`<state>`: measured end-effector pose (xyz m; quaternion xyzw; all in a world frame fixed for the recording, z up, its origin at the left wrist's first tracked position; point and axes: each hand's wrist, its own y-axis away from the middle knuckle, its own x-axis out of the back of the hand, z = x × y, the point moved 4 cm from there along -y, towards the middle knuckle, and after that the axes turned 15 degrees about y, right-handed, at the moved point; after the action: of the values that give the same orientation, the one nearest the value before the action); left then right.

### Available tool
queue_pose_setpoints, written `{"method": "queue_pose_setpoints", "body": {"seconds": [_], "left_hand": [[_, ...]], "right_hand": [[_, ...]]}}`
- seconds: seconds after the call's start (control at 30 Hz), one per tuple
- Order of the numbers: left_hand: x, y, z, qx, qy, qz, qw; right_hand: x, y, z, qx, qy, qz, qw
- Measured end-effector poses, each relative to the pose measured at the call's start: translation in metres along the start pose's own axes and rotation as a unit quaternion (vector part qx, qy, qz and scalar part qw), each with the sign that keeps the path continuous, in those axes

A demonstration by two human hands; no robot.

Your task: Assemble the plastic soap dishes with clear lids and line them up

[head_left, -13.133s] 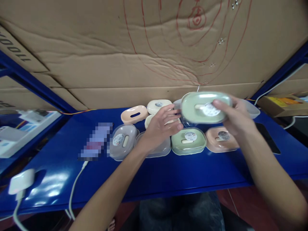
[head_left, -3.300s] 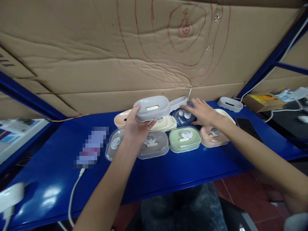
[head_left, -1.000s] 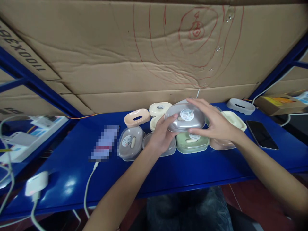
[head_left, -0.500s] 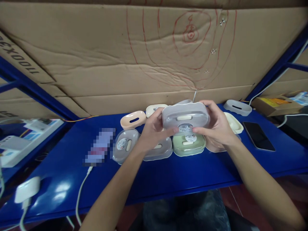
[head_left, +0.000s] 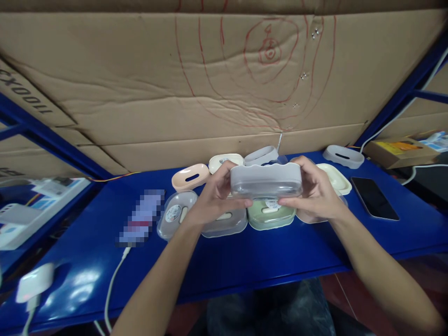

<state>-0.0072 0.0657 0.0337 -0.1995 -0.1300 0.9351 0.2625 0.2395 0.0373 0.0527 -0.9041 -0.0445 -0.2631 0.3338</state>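
Note:
Between my two hands is a grey soap box [head_left: 266, 179] with a clear lid, raised above the others and tipped so its wavy-edged side faces me. My left hand [head_left: 215, 193] grips its left end, thumb along the lower edge. My right hand [head_left: 317, 189] grips the right end the same way. Below it on the blue table lie a green soap box [head_left: 271, 218], a grey lidded soap box [head_left: 226, 224] and, partly behind my right wrist, a pinkish one [head_left: 310, 215]. Another grey lidded soap box [head_left: 175, 214] with a round label sits beside my left forearm.
Behind are a peach soap tray [head_left: 191, 177], cream soap box [head_left: 224, 162] and grey tray [head_left: 262, 155]. On the right are a cream dish [head_left: 338, 179], another grey tray [head_left: 343, 156] and a black phone [head_left: 374, 198]. A cabled, pixelated phone [head_left: 142, 219] lies left; cardboard [head_left: 140, 84] stands behind.
The held grey soap box has tilted, so its lid face with the label has turned out of sight and its side shows. My hands have come slightly lower; the view has shifted a little.

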Motion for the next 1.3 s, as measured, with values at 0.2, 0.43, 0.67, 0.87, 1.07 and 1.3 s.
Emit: {"method": "queue_pose_setpoints", "body": {"seconds": [0.2,0.43,0.67,0.87,1.07,1.3], "left_hand": [[0.001,-0.001,0.000,-0.003,-0.001,-0.003,1.000],[-0.001,-0.004,-0.003,-0.010,-0.010,-0.007,1.000],[-0.005,-0.004,0.000,-0.027,-0.019,-0.011,0.999],[-0.002,-0.005,-0.003,-0.030,-0.020,-0.023,0.999],[-0.003,-0.007,-0.010,-0.027,-0.010,-0.012,0.999],[-0.005,-0.008,-0.013,-0.075,-0.028,-0.013,0.997]], "right_hand": [[0.001,0.000,0.005,0.009,0.003,-0.006,1.000],[-0.001,0.004,0.008,0.036,0.075,0.007,0.996],[0.002,0.003,0.009,0.053,0.066,0.024,0.996],[0.002,0.004,0.008,0.063,0.063,0.015,0.996],[0.008,0.000,0.012,0.033,0.058,-0.021,0.998],[0.038,0.002,0.026,-0.052,0.013,-0.025,0.998]]}}
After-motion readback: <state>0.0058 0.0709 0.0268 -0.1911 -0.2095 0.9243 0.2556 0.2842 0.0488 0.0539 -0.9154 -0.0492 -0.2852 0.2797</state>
